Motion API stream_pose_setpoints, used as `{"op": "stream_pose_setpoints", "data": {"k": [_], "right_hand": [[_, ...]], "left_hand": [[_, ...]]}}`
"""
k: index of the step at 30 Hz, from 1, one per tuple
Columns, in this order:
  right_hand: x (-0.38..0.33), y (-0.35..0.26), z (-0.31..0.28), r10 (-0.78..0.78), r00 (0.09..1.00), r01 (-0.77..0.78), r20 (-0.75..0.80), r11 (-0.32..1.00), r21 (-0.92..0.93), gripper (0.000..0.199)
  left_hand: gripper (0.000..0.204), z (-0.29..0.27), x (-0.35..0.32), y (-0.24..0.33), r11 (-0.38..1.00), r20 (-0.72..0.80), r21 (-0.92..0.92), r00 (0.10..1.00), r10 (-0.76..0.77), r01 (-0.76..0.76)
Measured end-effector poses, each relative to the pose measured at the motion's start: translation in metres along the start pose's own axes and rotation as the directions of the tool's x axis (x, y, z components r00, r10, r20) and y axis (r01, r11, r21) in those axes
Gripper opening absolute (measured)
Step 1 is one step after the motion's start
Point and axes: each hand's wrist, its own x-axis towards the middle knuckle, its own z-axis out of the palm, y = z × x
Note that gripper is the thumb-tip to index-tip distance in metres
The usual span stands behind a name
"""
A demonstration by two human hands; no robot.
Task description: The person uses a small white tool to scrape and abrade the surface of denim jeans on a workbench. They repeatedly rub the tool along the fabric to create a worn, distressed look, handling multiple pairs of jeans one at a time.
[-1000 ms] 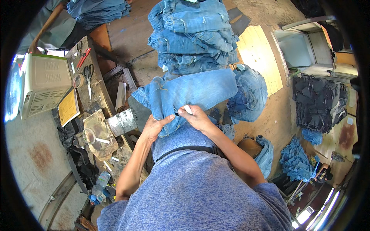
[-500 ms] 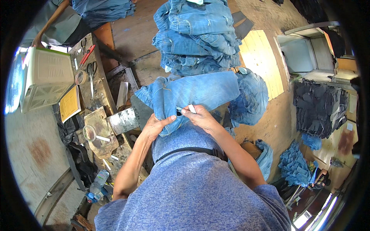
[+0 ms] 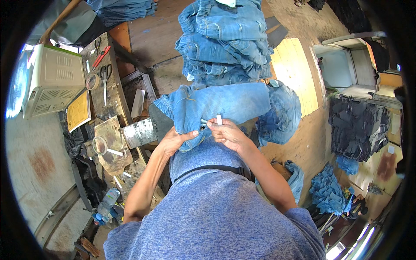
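Observation:
A pair of blue denim jeans [image 3: 225,100] lies folded across in front of my waist. My left hand [image 3: 174,141] grips its lower left edge, thumb on top and fingers under the cloth. Close beside it, my right hand [image 3: 226,133] is closed, with a short white stick [image 3: 219,118], like chalk, poking up from the fingers. The right fingertips also pinch at the edge of the denim, where a small dark gap shows between the hands. What lies under the fingers is hidden.
A tall pile of folded jeans [image 3: 227,39] stands just ahead; another denim bundle [image 3: 279,112] sits to its right. On the left workbench [image 3: 119,97] lie black-handled scissors [image 3: 105,82], a red-handled tool [image 3: 101,57], tape rolls and white sticks. Dark cloth pieces [image 3: 359,125] are stacked far right.
My right hand has turned slightly, and the white stick now points more upright. The dark gap at the denim edge looks a little more spread. My left hand keeps its grip.

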Motion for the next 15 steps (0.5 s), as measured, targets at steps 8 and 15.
{"op": "stream_pose_setpoints", "data": {"k": [8,15], "right_hand": [[0.006,-0.004,0.005,-0.176,0.983,0.170,0.054,0.757,-0.631,0.023],[0.002,-0.008,0.001,-0.003,1.000,0.010,0.022,0.948,-0.318,0.023]], "left_hand": [[0.054,0.001,0.003,-0.002,1.000,0.047,0.009,0.999,0.015,-0.015],[0.055,-0.008,0.007,-0.003,0.998,0.056,0.066,0.998,-0.020,0.016]]}}
